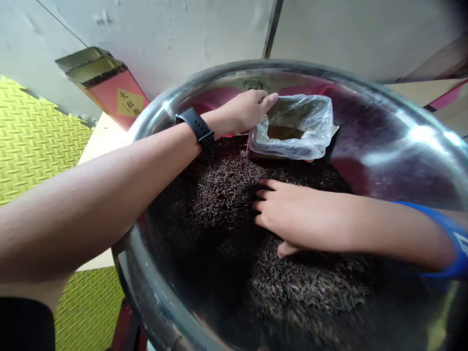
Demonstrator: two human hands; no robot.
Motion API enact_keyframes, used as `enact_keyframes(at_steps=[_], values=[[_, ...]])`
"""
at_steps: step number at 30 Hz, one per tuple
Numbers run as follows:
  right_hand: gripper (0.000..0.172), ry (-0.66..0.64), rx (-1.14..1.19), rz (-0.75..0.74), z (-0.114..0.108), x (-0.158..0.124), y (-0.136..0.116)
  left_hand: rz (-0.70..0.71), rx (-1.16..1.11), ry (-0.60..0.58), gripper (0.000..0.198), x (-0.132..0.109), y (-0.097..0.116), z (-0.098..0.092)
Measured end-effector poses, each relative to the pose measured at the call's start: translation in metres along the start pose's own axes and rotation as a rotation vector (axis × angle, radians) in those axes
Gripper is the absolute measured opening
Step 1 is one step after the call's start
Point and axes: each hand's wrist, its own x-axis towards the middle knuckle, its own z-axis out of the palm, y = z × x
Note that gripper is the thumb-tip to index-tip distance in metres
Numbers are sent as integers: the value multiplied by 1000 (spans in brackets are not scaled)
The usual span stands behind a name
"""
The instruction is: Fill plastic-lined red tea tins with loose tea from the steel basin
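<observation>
My left hand, with a black watch on the wrist, grips the left side of a box lined with a clear plastic bag. The bag is folded out over the rim, and its mouth faces up. The box stands inside a large shiny metal basin, at the far side of a heap of dark dried tea leaves. Palm down on the heap lies my right hand. Its fingers and thumb are apart, the fingertips sunk into the leaves, so anything under them is hidden.
Left of the basin, an open pink-red box with a yellow label leans by the wall. Yellow textured matting covers the floor there. A pale wall rises behind the basin. Part of another red item shows at far right.
</observation>
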Motion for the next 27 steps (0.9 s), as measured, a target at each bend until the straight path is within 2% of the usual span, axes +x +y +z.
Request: enact_keyframes(at_steps=[3, 5, 7, 11, 14, 17, 27], values=[[67, 19, 36, -197, 7, -4, -21, -4, -36, 1, 46, 0, 0, 0], [80, 38, 65, -261, 19, -5, -36, -1, -63, 16, 45, 0, 0, 1], [74, 100, 55, -248, 35, -5, -47, 0, -80, 35, 43, 0, 0, 1], [42, 226, 1, -170, 63, -1, -54, -7, -91, 39, 41, 0, 0, 1], [36, 335, 1, -165, 73, 6, -52, 5, -84, 45, 41, 1, 0, 1], [37, 371, 10, -169, 75, 13, -51, 10, -81, 43, 40, 2, -2, 2], [25, 302, 26, -194, 61, 26, -43, -2, -87, 32, 41, 1, -2, 2]])
